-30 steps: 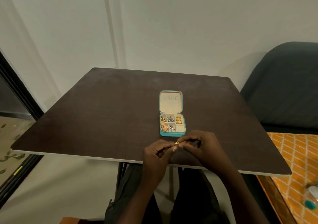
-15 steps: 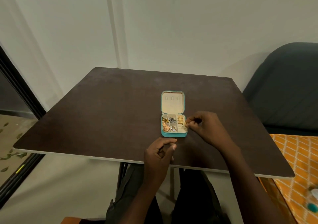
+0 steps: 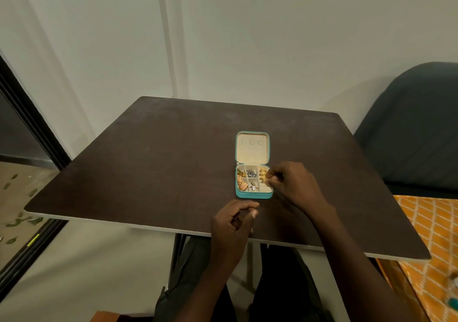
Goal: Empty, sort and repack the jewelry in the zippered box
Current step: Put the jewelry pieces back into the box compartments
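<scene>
A small teal zippered jewelry box [image 3: 252,195] lies open on the dark table [image 3: 153,163], its cream lid [image 3: 252,148] folded back. Its compartments hold gold earrings [image 3: 241,182], silver pieces [image 3: 250,173] and gold rings [image 3: 262,172]. My right hand [image 3: 292,185] rests at the box's right edge, fingertips pinched on a small gold piece [image 3: 264,180] over the right-hand compartment. My left hand [image 3: 233,225] hovers near the table's front edge, just before the box, fingers loosely curled and holding nothing that I can see.
A dark upholstered chair [image 3: 416,133] stands to the right of the table. An orange patterned cloth [image 3: 431,237] lies at the lower right. A white wall rises behind the table, and a dark door frame [image 3: 27,123] runs down the left.
My right hand carried the small gold piece from between both hands at the front edge up to the box's right compartment. My left hand stayed near the front edge.
</scene>
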